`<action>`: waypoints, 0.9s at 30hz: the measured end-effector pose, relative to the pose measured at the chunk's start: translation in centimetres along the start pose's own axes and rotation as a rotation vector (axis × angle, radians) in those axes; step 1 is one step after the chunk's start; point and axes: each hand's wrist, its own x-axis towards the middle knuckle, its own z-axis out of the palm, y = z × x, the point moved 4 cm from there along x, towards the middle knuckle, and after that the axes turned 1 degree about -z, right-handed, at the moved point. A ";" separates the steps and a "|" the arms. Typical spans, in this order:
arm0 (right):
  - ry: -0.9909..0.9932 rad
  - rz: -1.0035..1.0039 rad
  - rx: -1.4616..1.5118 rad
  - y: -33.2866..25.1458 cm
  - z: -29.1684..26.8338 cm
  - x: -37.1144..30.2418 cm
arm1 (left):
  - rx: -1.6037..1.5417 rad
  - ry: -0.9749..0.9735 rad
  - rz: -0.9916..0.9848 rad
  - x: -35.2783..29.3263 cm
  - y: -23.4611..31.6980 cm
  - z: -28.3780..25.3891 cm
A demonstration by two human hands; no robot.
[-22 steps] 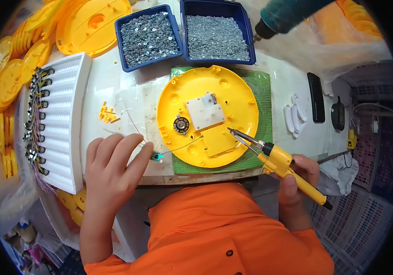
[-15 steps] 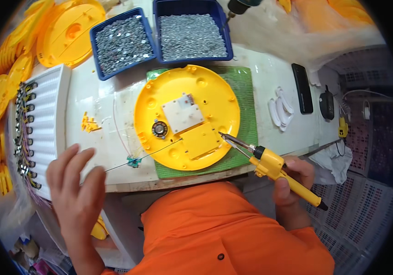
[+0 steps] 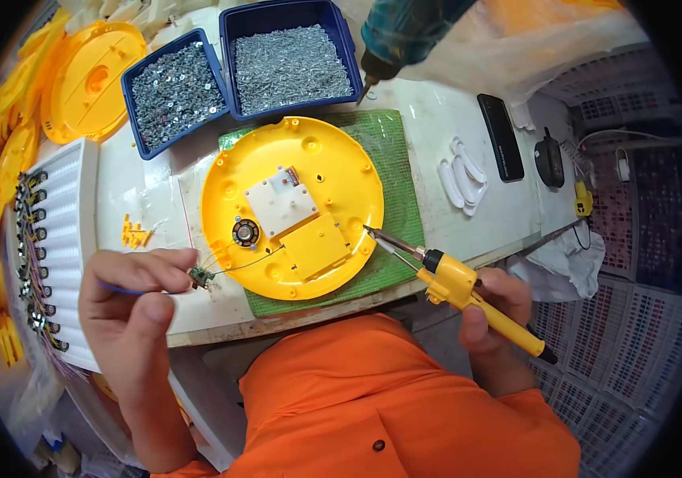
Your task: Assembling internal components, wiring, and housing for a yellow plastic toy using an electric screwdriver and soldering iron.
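Observation:
My left hand (image 3: 135, 291) pinches a small green circuit board (image 3: 201, 276) with thin wires between thumb and fingers, beside the lower left rim of a round yellow plastic shell (image 3: 357, 179). From that board, wires run to the shell. In the shell sit a round black speaker (image 3: 245, 233), a white plastic box (image 3: 281, 205) and a rectangular yellow raised panel (image 3: 317, 247). My right hand (image 3: 494, 307) is wrapped round a yellow soldering iron (image 3: 454, 284), its metal tip pointing over the shell's right edge. A blue wire shows by my left fingers.
Under the shell lies a green mat (image 3: 396, 171). Behind are two blue bins (image 3: 350, 48) of screws and small metal parts. A power screwdriver (image 3: 392, 48) hangs above. White curved pieces (image 3: 462, 179) and a black phone (image 3: 500, 137) lie right; a white tray (image 3: 86, 183) stands left.
My left hand has gone from loose, spread fingers to pinching the circuit board, which is now lifted off the table. The view has shifted, and the hanging screwdriver shows larger.

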 end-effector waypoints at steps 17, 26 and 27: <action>-0.152 -0.137 -0.213 -1.0 0.2 0.1 | 0.938 -0.251 0.347 -0.6 -4.6 10.0; -0.164 -0.263 -0.206 -1.8 1.7 1.3 | 1.134 -0.132 0.515 -0.5 -5.8 11.3; -0.165 -0.291 -0.233 -1.9 1.8 1.3 | 1.141 -0.128 0.507 -0.5 -5.9 11.4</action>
